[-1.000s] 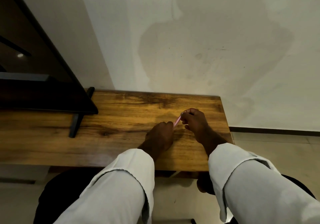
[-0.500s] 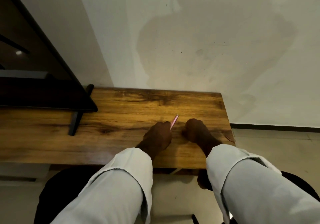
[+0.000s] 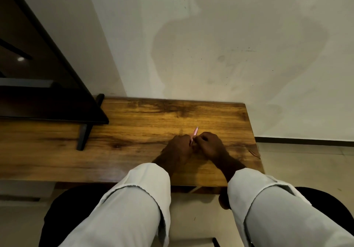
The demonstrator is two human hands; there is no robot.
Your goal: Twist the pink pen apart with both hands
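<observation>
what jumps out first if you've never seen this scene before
The eye lands on the two hands meeting over a thin pink pen near the right end of the wooden table: the left hand grips its lower part and the right hand pinches it beside that, its tip pointing up toward the wall. Next comes the dark screen on a black stand at far left, then the stained pale wall behind.

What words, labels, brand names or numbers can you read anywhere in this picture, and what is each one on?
None can be read.
Pink pen, held between the left hand and right hand: too small to show any print.
Wooden table: only grain, no lettering.
Dark screen on its stand: no visible logo or text.
Wall: scuffs and stains only, no writing.
</observation>
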